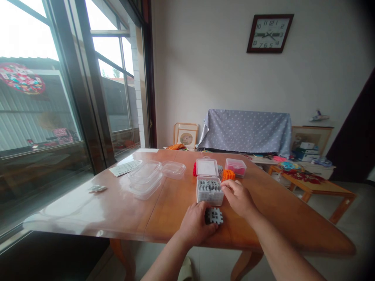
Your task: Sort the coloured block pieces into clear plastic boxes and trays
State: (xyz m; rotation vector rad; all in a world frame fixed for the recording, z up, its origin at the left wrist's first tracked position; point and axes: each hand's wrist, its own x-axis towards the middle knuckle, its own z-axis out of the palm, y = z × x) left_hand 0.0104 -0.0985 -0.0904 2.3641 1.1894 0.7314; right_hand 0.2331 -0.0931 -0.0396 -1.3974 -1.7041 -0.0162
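My left hand [196,222] is closed round a stack of grey notched plastic pieces [215,216] near the table's front edge. Just behind it stands a clear plastic box [209,197] with its lid [206,168] tipped back. Rows of grey pieces [206,184] fill the box. My right hand [236,195] is at the box's right rim, thumb and fingertips pinched together; what they hold, if anything, is too small to make out. Orange pieces [229,175] sit behind my right hand, and a few red pieces [195,169] show beside the lid.
Clear empty containers [145,177] lie left of the box on the wooden table [172,210]. A pink-filled box [236,168] stands at the back right. Printed paper [124,168] and a small crumpled packet [97,188] are at the left.
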